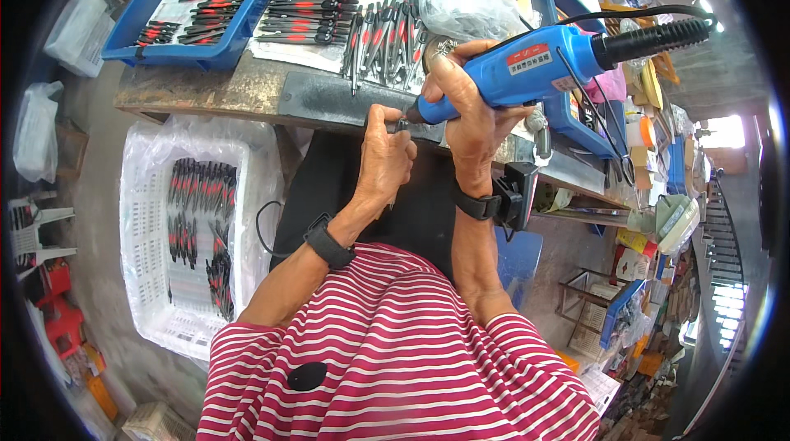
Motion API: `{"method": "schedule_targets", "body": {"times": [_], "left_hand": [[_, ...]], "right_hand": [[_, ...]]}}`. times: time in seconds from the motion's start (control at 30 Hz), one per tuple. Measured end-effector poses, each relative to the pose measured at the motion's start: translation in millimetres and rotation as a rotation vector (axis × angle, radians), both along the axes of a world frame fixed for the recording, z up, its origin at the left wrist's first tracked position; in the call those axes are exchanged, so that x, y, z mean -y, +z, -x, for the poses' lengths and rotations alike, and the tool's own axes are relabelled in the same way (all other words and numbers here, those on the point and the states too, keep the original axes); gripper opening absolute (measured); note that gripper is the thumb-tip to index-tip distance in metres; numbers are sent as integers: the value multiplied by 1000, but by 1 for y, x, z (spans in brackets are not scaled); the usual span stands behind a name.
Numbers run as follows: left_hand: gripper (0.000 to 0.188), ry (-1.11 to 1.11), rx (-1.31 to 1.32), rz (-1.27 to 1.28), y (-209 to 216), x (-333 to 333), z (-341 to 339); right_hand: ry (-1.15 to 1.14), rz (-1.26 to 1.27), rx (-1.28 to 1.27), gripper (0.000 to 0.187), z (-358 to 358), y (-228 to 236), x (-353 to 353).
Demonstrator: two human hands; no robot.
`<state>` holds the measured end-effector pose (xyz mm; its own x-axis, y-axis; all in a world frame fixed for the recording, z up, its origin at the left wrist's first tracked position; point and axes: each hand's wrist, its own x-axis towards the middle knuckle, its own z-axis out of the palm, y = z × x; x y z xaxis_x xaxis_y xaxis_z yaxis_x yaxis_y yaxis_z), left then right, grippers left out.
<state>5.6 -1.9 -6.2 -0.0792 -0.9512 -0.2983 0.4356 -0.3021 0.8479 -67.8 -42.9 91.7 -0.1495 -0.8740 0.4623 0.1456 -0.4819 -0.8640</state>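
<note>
A blue electric screwdriver [518,71] lies tilted in my right hand [471,112], whose fingers wrap round its body near the front end. Its dark tip points left and down, meeting a small dark metal piece [401,123]. That piece is pinched between the thumb and forefinger of my left hand [383,157], just off the bench edge; most of it is hidden by the fingers. Beyond my hands, several slim black-and-red tools [383,38] stand in a loose row on the bench, next to a stacked pile of the same tools [309,9].
A blue tray [239,38] with more black-and-red tools sits at the bench's left. Below it stands a white basket [148,252] lined with plastic. A clear plastic bag [457,1] lies behind the screwdriver, whose black cable [634,11] runs right. Blue bins [568,116] line the right side.
</note>
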Motion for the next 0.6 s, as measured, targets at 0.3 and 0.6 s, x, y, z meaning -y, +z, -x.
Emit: {"method": "schedule_targets", "body": {"times": [0.3,0.6], "left_hand": [[20,1,-4,22,-1,1,0],[20,-8,11,7,0,1,-1]], "right_hand": [[6,9,-18,19,-1,-1,2],[31,6,-7,17,1,0,2]]}}
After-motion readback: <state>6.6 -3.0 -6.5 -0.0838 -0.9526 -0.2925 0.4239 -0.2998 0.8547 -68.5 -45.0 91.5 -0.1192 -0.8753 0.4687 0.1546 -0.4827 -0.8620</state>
